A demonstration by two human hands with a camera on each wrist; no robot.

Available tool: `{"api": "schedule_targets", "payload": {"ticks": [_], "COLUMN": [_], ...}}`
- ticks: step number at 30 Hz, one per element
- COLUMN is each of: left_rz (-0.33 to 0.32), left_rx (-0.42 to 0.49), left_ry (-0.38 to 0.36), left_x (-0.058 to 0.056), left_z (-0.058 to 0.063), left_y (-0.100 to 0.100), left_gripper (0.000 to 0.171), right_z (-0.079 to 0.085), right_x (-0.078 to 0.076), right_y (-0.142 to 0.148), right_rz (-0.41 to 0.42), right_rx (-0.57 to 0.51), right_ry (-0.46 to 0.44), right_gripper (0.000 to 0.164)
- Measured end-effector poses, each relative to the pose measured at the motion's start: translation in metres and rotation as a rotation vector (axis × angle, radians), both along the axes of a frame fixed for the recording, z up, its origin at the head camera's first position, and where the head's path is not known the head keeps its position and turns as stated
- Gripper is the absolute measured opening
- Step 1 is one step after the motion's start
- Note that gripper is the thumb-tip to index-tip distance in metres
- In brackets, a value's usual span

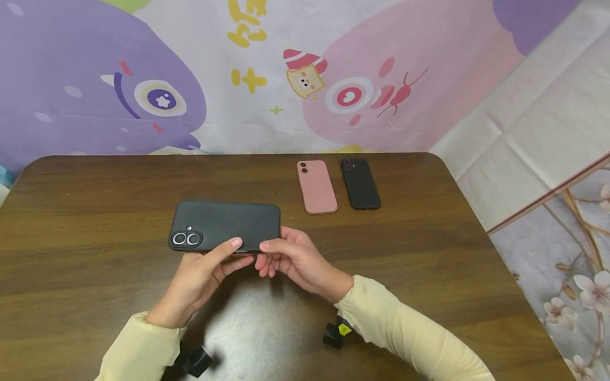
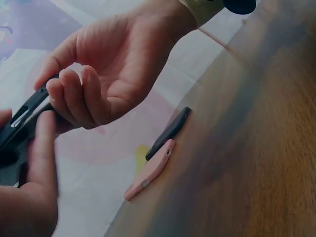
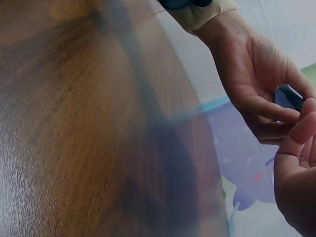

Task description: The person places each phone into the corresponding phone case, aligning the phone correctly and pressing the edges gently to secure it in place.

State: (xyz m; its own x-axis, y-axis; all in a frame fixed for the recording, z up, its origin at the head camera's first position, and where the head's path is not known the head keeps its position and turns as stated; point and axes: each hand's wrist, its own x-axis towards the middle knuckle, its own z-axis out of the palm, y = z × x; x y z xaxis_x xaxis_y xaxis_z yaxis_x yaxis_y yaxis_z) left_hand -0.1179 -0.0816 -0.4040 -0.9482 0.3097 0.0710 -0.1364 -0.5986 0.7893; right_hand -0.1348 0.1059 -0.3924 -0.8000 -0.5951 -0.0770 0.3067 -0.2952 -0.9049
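Note:
A phone in a dark grey case (image 1: pixel 229 225) is held above the table, its long side across the head view and its twin camera lenses at the left. My left hand (image 1: pixel 202 280) grips its near edge, thumb on the back. Just right of that, my right hand (image 1: pixel 300 262) pinches the near right corner between thumb and fingers. In the left wrist view, a lighter strip shows along the edge of the dark case (image 2: pixel 22 111), between the left hand (image 2: pixel 37 182) and right hand (image 2: pixel 118 64). Fingers hide most of the phone in the right wrist view.
A pink phone (image 1: pixel 317 188) and a black phone (image 1: pixel 361 184) lie side by side near the back of the brown wooden table (image 1: pixel 95 254). Behind stands a cartoon-printed cloth (image 1: pixel 252 116). Black devices (image 1: pixel 333 336) are worn at both wrists.

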Motion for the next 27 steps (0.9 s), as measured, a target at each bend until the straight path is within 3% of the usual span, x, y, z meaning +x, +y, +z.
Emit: {"api": "schedule_targets", "payload": {"ticks": [3, 8, 17, 27], "left_rz": [-0.030, 0.040, 0.147, 0.179], "left_rx": [-0.075, -0.149, -0.116, -0.103], "left_ry": [0.019, 0.027, -0.011, -0.028], "left_x": [0.001, 0.002, 0.004, 0.005], "left_z": [0.002, 0.004, 0.002, 0.003], "left_y": [0.001, 0.004, 0.013, 0.015], "left_gripper": [0.025, 0.028, 0.026, 0.025], "right_z": [0.000, 0.003, 0.005, 0.005], "right_x": [-0.001, -0.004, -0.005, -0.006], "right_y": [0.002, 0.004, -0.002, -0.005], "right_rz": [0.013, 0.028, 0.009, -0.004], "right_rx": [0.014, 0.062, 0.103, 0.131], "right_ry": [0.007, 0.007, 0.035, 0.003], "right_gripper": [0.006, 0.006, 0.008, 0.006]}}
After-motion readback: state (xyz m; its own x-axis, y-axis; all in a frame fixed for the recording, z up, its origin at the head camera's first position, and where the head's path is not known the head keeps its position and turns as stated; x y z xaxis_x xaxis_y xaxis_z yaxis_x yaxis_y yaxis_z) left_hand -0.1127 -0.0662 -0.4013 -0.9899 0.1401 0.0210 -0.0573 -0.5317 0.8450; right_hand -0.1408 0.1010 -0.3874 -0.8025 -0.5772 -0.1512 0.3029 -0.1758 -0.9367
